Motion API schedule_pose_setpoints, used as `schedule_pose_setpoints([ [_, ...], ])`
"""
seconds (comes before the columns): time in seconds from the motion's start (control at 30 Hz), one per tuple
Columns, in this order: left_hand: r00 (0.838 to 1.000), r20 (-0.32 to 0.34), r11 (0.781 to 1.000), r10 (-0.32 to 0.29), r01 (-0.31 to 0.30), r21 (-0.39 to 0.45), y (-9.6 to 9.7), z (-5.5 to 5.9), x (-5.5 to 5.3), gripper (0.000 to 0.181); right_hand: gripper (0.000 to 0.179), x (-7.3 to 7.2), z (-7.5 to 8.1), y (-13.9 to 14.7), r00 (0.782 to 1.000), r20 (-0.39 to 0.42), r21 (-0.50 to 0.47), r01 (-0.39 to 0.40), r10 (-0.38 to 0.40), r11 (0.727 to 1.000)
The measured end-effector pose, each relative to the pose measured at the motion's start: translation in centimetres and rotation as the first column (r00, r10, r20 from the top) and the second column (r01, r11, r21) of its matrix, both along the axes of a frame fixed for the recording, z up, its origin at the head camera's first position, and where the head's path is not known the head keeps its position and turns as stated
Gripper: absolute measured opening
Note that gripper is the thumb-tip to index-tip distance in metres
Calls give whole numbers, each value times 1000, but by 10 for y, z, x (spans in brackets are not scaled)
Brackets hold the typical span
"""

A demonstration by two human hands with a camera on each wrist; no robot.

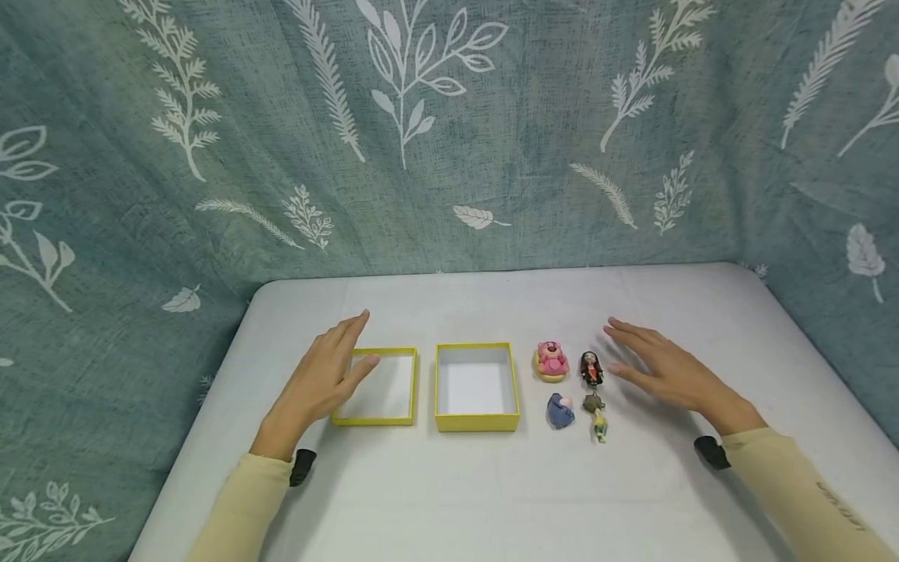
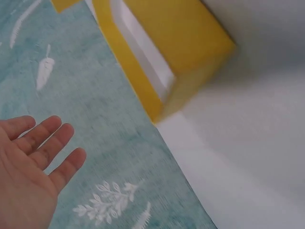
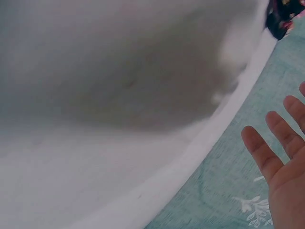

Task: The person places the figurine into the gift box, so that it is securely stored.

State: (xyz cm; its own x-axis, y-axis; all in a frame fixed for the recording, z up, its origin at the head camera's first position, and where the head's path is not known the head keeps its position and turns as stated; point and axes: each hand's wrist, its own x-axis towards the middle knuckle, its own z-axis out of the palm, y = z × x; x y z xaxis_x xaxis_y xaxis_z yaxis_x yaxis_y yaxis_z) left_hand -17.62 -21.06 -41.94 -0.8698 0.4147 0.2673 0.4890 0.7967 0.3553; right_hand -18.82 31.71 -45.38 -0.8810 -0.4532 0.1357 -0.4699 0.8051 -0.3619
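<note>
My left hand (image 1: 325, 375) is held over the left side of a shallow yellow-rimmed box lid (image 1: 379, 421), fingers extended and nothing in them. To the lid's right stands a deeper yellow box (image 1: 477, 423) with its white inside showing. My right hand (image 1: 667, 371), also with straight fingers and holding nothing, is beside a dark-haired doll figurine (image 1: 591, 369). Left of that doll sits a pink bear figurine (image 1: 551, 362) on a yellow base. In front lie a blue figurine (image 1: 559, 410) and a small figurine in yellow and green (image 1: 599, 421).
A white cloth covers the table (image 1: 435, 499), which has rounded far corners. Behind it and at both sides hangs a green-blue curtain (image 1: 534, 117) with white leaf prints. Dark wrist cameras are worn at the left wrist (image 1: 303, 467) and right wrist (image 1: 712, 452).
</note>
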Motion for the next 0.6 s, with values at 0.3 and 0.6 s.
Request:
schedule_pose_setpoints([
  [0.3,996,-10,995,-88,88,50,33,7,9,72,65,-6,5,-26,997,75,-98,-22,30,995],
  [0.6,992,47,992,-116,114,50,59,3,2,84,67,-11,1,-47,992,110,-109,-57,69,992],
])
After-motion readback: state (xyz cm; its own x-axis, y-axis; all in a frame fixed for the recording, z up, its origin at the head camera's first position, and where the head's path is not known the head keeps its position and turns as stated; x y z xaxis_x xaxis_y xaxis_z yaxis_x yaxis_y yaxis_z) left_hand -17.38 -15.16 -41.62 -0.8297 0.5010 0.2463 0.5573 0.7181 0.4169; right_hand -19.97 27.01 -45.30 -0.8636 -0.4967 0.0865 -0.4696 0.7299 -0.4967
